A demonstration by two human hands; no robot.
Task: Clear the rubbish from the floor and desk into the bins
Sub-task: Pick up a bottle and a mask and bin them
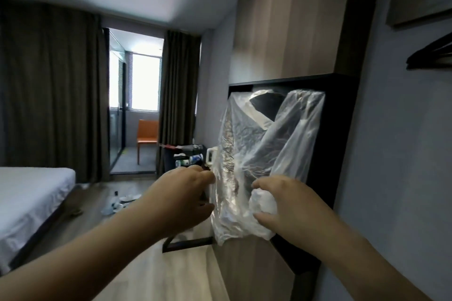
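A clear plastic bag (259,144) hangs upright in front of the dark shelf niche. My left hand (181,198) pinches its left edge. My right hand (291,205) grips the bag's lower right, closed around a crumpled white wad (263,203) seen through the plastic. Rubbish (119,203) lies scattered on the wooden floor near the bed: white scraps and small items. The desk (188,154) further back carries several bottles and bits of clutter. No bin shows in the view.
A bed (31,198) with white sheets fills the left. Dark curtains (49,90) flank a glass door; an orange chair (146,134) stands beyond it. A wood-panel cabinet (281,19) rises at right, with black hangers (430,54) on the wall.
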